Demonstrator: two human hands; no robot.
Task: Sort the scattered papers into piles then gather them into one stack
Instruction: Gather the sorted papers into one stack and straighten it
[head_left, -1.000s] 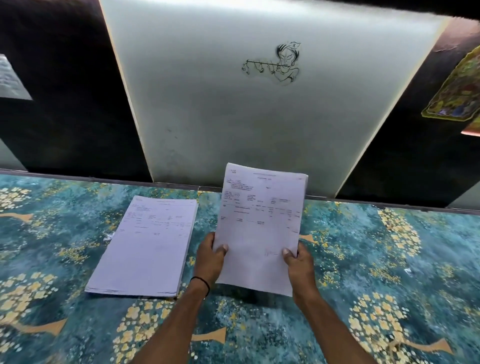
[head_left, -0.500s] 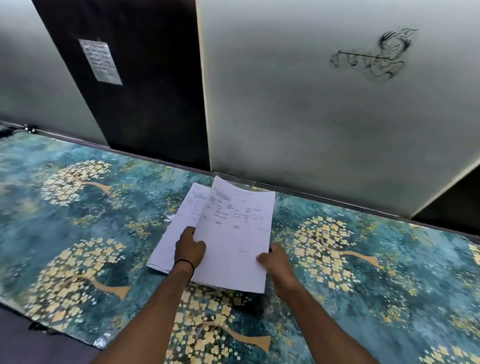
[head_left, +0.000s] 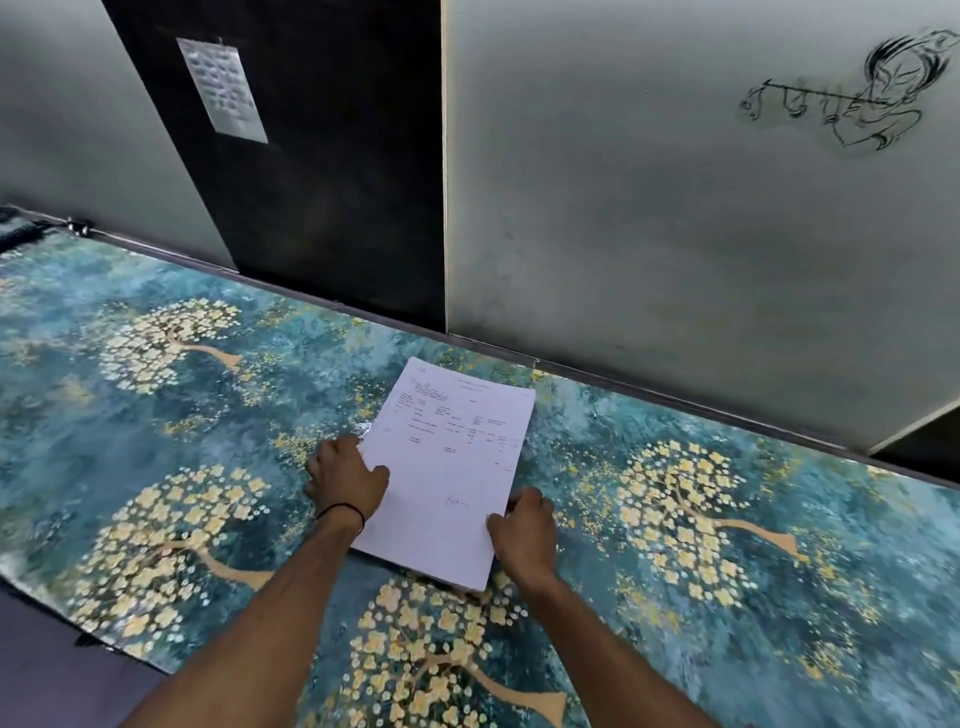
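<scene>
One stack of white printed papers (head_left: 452, 467) lies flat on the blue-green cloth with yellow tree patterns (head_left: 156, 415), its top sheet face up and tilted slightly to the right. My left hand (head_left: 345, 478) holds the stack's left edge, thumb on the top sheet. At the lower right edge, my right hand (head_left: 522, 530) grips the stack with curled fingers. No other pile shows beside it.
A pale wall panel with a black line drawing (head_left: 649, 234) and a black panel (head_left: 322, 182) carrying a small taped note (head_left: 222, 88) rise just behind the table. The cloth's front edge (head_left: 52, 613) runs along the lower left.
I carried the held papers left and laid them down on the pile that lay on the cloth; the two are now one stack. The view has swung left.
</scene>
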